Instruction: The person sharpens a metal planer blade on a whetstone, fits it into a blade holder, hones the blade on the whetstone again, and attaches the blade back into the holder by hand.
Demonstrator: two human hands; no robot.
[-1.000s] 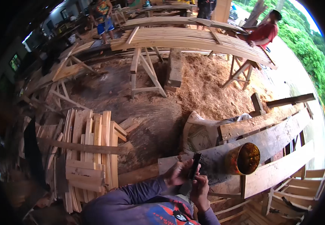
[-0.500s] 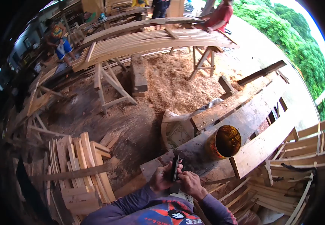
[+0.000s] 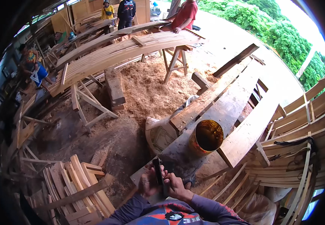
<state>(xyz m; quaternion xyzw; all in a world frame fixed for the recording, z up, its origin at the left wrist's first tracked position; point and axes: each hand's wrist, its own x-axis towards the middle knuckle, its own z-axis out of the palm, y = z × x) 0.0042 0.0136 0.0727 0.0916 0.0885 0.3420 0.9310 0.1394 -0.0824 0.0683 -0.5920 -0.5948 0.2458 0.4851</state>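
Observation:
Close to my body, my left hand (image 3: 146,183) is wrapped round a dark, narrow, flat object (image 3: 158,168) held upright and seen nearly edge-on. Its exact kind does not show. My right hand (image 3: 176,186) is closed against the object's right side, low down, fingers curled; the fingertips are partly hidden. Just beyond my hands lies a dusty plank bench (image 3: 170,152). On it stands an open round can (image 3: 207,137) with a stained, amber-brown inside.
Stacked wood strips (image 3: 81,180) lie at the lower left. A sack (image 3: 160,133) leans by the bench, near shavings (image 3: 151,86) on the ground. Beyond, a long slatted wooden piece (image 3: 121,52) rests on trestles, with a person in red (image 3: 186,17) beside it. Curved planking (image 3: 301,150) rises at right.
My view has turned to the right, so the bench, can and trestles sit further left. Both hands stay on the dark object, which leans a little differently.

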